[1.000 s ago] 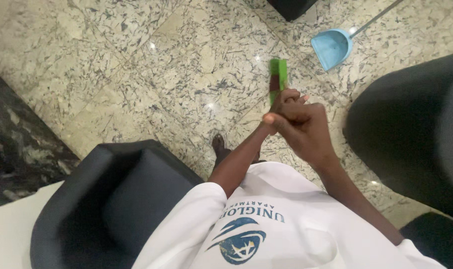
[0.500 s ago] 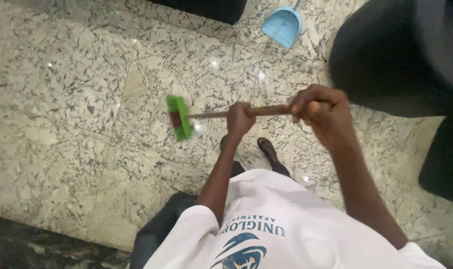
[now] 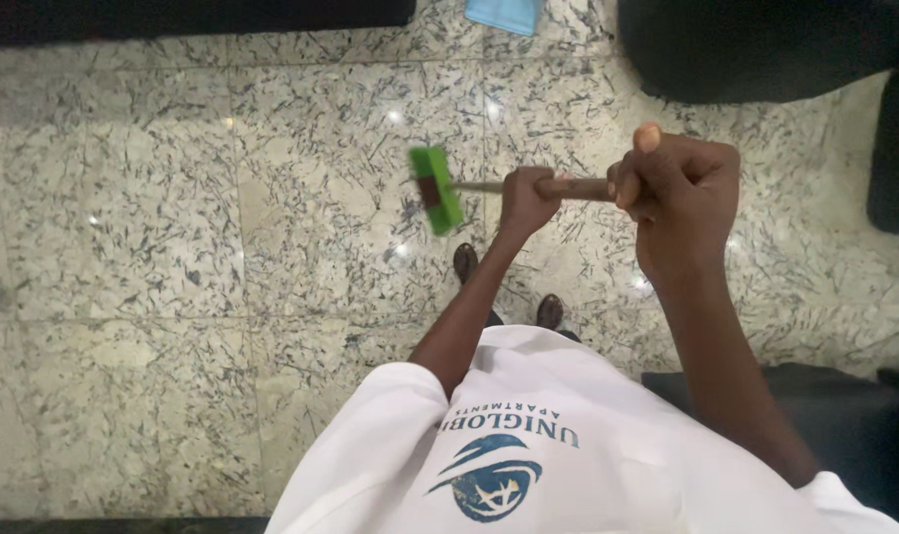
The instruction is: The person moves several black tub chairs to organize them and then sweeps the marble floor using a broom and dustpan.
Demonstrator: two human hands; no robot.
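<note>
We note both hands clenched on the broom handle (image 3: 573, 186): left hand (image 3: 526, 198) nearer the green broom head (image 3: 435, 190), right hand (image 3: 682, 193) behind. Blue dustpan (image 3: 504, 14) lies beyond the fingers; dark seating (image 3: 756, 49) flanks them.

Dustpan (image 3: 505, 14) getting cut off by top edge; broom head (image 3: 435, 190) blurring; hands are hiding handle's middle.

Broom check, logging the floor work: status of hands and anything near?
Left hand and right hand both gripping broom handle. Green head over marble floor. Blue dustpan at top edge, apart.
</note>
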